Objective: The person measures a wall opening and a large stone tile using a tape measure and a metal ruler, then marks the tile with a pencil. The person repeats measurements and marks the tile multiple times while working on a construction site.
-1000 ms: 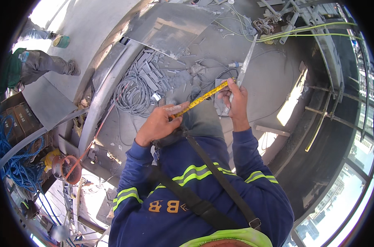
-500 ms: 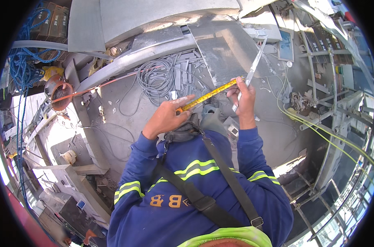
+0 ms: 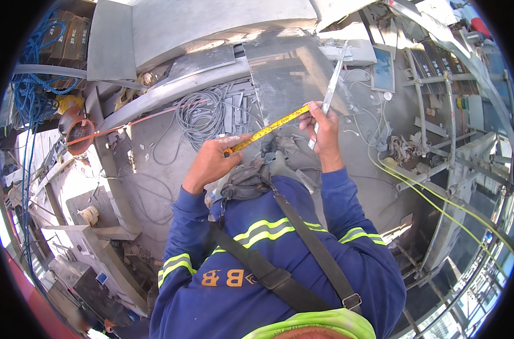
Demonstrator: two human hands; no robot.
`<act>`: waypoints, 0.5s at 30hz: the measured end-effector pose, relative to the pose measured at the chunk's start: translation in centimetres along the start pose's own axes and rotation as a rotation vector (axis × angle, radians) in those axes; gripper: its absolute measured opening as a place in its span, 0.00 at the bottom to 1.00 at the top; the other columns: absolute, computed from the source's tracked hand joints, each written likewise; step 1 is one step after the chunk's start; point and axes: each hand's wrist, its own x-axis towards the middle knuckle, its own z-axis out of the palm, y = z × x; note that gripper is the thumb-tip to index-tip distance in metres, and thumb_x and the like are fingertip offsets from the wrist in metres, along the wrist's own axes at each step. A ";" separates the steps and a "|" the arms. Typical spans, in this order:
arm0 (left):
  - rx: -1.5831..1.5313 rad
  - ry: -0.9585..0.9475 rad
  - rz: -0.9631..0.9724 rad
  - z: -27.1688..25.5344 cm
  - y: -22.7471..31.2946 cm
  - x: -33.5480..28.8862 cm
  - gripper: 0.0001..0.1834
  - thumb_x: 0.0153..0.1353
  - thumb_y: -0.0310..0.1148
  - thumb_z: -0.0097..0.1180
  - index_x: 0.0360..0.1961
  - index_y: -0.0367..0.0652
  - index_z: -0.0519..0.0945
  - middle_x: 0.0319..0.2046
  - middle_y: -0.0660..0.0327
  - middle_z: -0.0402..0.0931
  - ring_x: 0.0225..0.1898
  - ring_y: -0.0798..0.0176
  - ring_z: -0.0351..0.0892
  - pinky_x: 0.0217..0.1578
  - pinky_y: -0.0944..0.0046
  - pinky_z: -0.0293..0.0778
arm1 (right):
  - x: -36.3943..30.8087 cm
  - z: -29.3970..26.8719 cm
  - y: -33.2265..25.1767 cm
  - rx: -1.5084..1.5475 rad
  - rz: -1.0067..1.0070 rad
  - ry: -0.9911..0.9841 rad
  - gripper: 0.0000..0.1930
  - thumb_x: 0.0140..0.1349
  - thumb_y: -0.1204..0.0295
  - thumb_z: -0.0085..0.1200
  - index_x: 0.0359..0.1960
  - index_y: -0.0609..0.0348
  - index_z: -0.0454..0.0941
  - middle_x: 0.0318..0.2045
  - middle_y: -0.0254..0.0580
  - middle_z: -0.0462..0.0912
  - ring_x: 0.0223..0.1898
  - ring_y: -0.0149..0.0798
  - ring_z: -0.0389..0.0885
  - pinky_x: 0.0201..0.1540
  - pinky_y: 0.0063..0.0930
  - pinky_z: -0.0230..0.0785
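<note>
A yellow tape measure (image 3: pixel 271 127) is stretched between my two hands, its blade slanting up to the right. My left hand (image 3: pixel 213 160) is closed round its case end, and most of the case is hidden in the palm. At the other end, my right hand (image 3: pixel 323 131) pinches the tip of the blade. The same right hand also grips a long, narrow pale metal strip (image 3: pixel 334 79), which points away from me and tapers at its far end. Just beyond the hands lies a dark flat board (image 3: pixel 285 73).
A coil of grey cable (image 3: pixel 200 116) lies on the floor beside small cut strips (image 3: pixel 243 110). An orange round fan-like drum (image 3: pixel 79 134) stands left, near hanging blue rope (image 3: pixel 28 101). Yellow-green hose (image 3: pixel 415 189) runs along the right, by scaffold tubes (image 3: pixel 450 113). A pale beam (image 3: pixel 178 87) crosses ahead.
Both hands, with the tape measure and the metal strip, sit slightly further left in view. The surroundings have also shifted left and a little up. My grip looks the same.
</note>
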 end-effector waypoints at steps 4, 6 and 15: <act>0.025 0.018 0.015 0.8 1.3 0.8 0.27 0.64 0.30 0.65 0.66 0.54 0.87 0.54 0.48 0.90 0.46 0.49 0.91 0.51 0.57 0.84 | 0.2 -2.0 -0.2 0.017 0.005 -0.002 0.13 0.77 0.64 0.60 0.46 0.64 0.81 0.31 0.48 0.88 0.24 0.30 0.86 0.13 0.16 0.58; 0.045 0.054 0.056 1.1 1.2 1.0 0.26 0.64 0.30 0.65 0.65 0.54 0.88 0.52 0.49 0.90 0.44 0.49 0.91 0.49 0.56 0.84 | 0.4 -2.3 -0.2 0.012 0.014 -0.006 0.13 0.77 0.64 0.60 0.46 0.64 0.81 0.31 0.47 0.88 0.23 0.30 0.86 0.13 0.16 0.58; 0.396 0.113 0.138 2.2 -1.4 4.4 0.22 0.66 0.31 0.65 0.61 0.61 0.90 0.36 0.58 0.88 0.31 0.50 0.87 0.34 0.52 0.82 | 0.7 -3.5 0.4 -0.098 0.127 0.090 0.11 0.75 0.65 0.63 0.43 0.61 0.81 0.30 0.42 0.88 0.22 0.28 0.84 0.14 0.17 0.57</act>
